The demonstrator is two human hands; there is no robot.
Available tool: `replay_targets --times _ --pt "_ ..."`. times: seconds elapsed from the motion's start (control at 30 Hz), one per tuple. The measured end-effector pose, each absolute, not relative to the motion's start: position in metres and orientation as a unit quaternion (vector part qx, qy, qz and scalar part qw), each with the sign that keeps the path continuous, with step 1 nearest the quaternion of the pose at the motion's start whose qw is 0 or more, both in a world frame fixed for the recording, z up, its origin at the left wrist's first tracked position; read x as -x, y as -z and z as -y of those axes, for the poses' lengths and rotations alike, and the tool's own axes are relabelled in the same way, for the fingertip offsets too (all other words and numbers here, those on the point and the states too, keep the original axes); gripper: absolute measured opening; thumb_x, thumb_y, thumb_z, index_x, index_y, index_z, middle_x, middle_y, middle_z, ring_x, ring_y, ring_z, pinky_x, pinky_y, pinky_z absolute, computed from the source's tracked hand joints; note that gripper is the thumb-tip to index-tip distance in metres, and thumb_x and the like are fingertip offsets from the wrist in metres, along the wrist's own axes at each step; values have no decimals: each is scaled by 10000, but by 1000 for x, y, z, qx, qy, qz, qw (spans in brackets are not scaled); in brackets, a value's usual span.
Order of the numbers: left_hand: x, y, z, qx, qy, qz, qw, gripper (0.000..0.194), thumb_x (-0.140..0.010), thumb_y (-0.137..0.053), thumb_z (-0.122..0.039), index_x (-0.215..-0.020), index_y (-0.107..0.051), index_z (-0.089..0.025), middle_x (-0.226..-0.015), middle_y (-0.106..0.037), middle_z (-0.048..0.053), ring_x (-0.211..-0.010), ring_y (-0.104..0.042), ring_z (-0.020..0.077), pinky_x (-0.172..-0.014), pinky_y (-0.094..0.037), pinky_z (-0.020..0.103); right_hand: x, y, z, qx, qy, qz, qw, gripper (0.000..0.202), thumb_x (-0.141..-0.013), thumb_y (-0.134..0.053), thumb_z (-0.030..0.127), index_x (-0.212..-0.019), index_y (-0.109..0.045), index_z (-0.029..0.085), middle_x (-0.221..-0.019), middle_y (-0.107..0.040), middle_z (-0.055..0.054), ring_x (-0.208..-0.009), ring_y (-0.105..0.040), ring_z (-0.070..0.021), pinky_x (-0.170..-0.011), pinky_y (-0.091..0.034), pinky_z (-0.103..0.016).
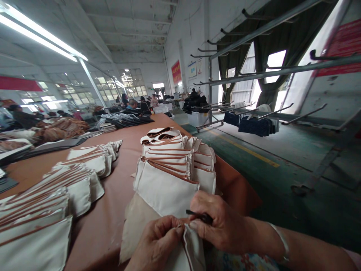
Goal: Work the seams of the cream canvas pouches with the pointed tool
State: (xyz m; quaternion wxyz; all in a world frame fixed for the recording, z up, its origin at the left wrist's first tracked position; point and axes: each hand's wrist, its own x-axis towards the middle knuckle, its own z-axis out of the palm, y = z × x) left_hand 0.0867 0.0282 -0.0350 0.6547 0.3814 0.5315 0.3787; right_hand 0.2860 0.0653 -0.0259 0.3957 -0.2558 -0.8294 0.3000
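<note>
My left hand pinches the top edge of a cream fabric pouch at the near edge of the brown table. My right hand grips the same edge from the right, with small black snips lying across its fingers. A metal bangle circles my right wrist. Just beyond my hands lies an overlapping stack of cream pouches with brown trim.
More rows of cream pouches fan across the table's left side. Dark and brown fabric piles lie farther back, with seated people beyond. Right of the table runs a green floor with metal racks and hanging dark fabric.
</note>
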Motion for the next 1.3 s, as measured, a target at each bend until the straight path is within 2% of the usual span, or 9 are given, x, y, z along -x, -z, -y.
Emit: replay_targets --times 0.17,0.5,0.57,0.73,0.83,0.93,1.03,1.17,1.3 --pt "-88 36 -31 -427 -389 -533 618 400 -561 -867 -484 -655 -717 -126 -615 -660 28 -556 -510 121 -502 -362 194 -282 36 -60 232 -187 878 375 64 -760 -501 125 -780 -515 185 -768 -533 -40 -742 -512 -177 -646 -392 -286" --pt "-86 46 -36 -527 -364 -504 580 561 -595 -786 -659 -635 -665 -113 -579 -562 -5 -538 -385 82 -507 -277 193 -279 36 -66 229 -48 938 257 99 -684 -504 142 -777 -525 168 -777 -545 -81 -780 -491 -221 -651 -411 -316" --pt "-84 48 -37 -530 -355 -492 593 557 -602 -784 -657 -619 -641 -120 -551 -511 -29 -520 -341 71 -495 -254 196 -281 28 -74 208 -99 938 260 97 -665 -511 145 -760 -525 162 -762 -542 -77 -756 -494 -212 -641 -419 -312" --pt "-85 44 -30 -489 -337 -516 617 481 -648 -769 -615 -695 -668 -147 -535 -507 -37 -461 -367 79 -439 -256 199 -284 24 -86 265 -502 780 263 112 -721 -489 123 -777 -580 155 -735 -580 -3 -642 -527 -114 -589 -419 -212" --pt "-86 39 -26 -526 -335 -540 565 460 -708 -703 -608 -685 -661 -150 -543 -502 -30 -494 -394 97 -443 -264 198 -284 29 -84 322 -617 679 235 70 -764 -553 185 -807 -599 156 -607 -514 46 -524 -448 -84 -490 -347 -184" --pt "-88 31 -24 -589 -310 -557 497 396 -791 -611 -529 -683 -661 -151 -563 -499 -28 -519 -401 109 -448 -263 203 -283 29 -80 334 -642 643 251 164 -782 -655 288 -845 -601 147 -613 -517 57 -517 -416 -65 -482 -336 -168" --pt "-89 22 -23 -646 -283 -569 424 299 -829 -533 -374 -678 -657 -147 -593 -511 -26 -553 -430 116 -489 -300 207 -281 27 -77 336 -609 674 249 263 -656 -781 248 -835 -636 120 -668 -576 40 -593 -477 -74 -530 -375 -162" --pt "-90 20 -24 -729 -256 -549 319 218 -803 -486 -226 -633 -604 -157 -601 -543 -22 -591 -499 129 -550 -337 215 -275 30 -74 368 -563 696 249 176 -615 -710 129 -786 -672 110 -657 -618 26 -594 -517 -92 -533 -392 -173" --pt "-92 24 -24 -728 -261 -540 332 189 -798 -522 -224 -639 -600 -159 -597 -529 -29 -577 -479 123 -549 -331 219 -272 32 -68 389 -528 703 275 130 -625 -625 88 -742 -671 120 -618 -612 24 -572 -529 -102 -516 -388 -179"
